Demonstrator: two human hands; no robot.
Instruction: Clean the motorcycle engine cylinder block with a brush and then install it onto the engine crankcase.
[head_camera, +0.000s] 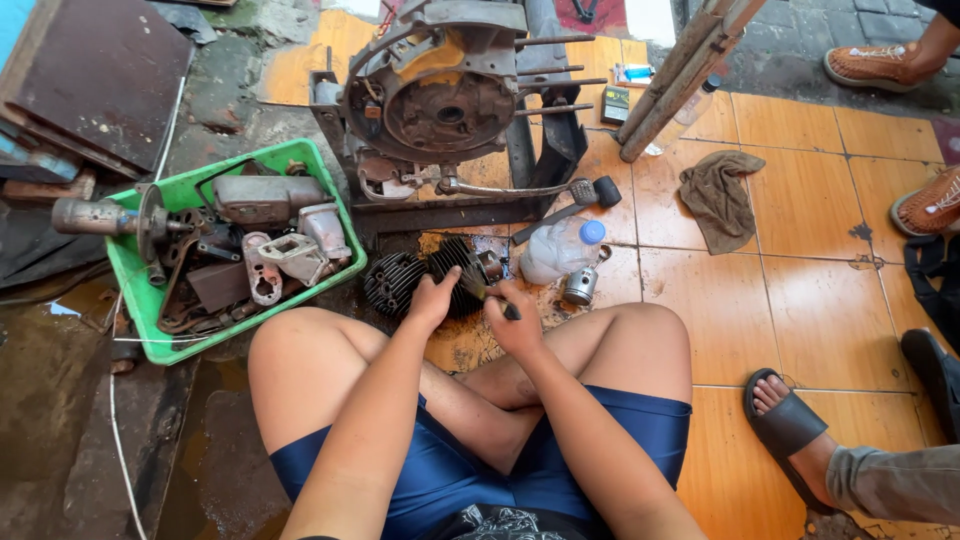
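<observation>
- Left hand (432, 297) clamps down on a black finned engine cylinder (455, 272), fingers curled over the fins, steadying it on the floor just in front of the crossed legs.
- Right hand (516, 325) is closed round a small dark tool (497, 298), looks like a brush or scraper; its tip touches the cylinder's right side, just beside the left hand's fingers.
- To do this well, my judgement: keep the left hand pressing firm so the cylinder can't roll, work the tool in short strokes along the fins, keep fingers out of the tip's path.
- Cylinder sits directly under both hands, between the knees and the engine block.
- Second finned piece (392, 283) lies touching the cylinder, just left of the left hand.
- Piston (580, 285) stands near, right of the tool hand; clear plastic bottle with a blue cap (560, 250) just beyond it.
- Big engine block (440, 100) with kick lever stands beyond the grip, close.
- Green plastic crate (150, 300) full of greasy metal parts lies left of the grip, near the left knee.
- Brown rag (720, 195) on the orange tiles, well right and beyond.
- Another person's sandalled foot (790, 425) right and nearer; orange shoes (875, 65) far right, well apart.
</observation>
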